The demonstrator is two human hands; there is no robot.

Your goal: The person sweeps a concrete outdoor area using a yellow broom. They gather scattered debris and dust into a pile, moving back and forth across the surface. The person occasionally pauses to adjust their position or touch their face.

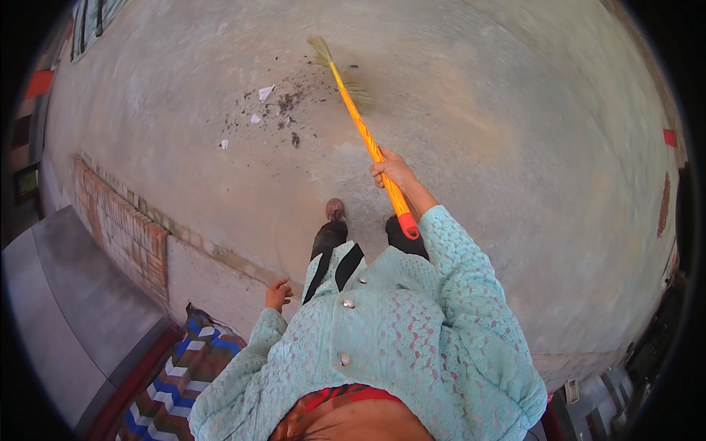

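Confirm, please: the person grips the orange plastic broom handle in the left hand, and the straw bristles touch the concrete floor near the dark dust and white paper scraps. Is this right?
Not quite. The head view shows the right hand gripping the orange plastic broom handle; the left hand hangs empty. The straw bristles do meet the concrete floor near the dark dust and white paper scraps.

You have no packages, labels, signs or screens in front of you here; nothing of that kind shows anywhere in this view.
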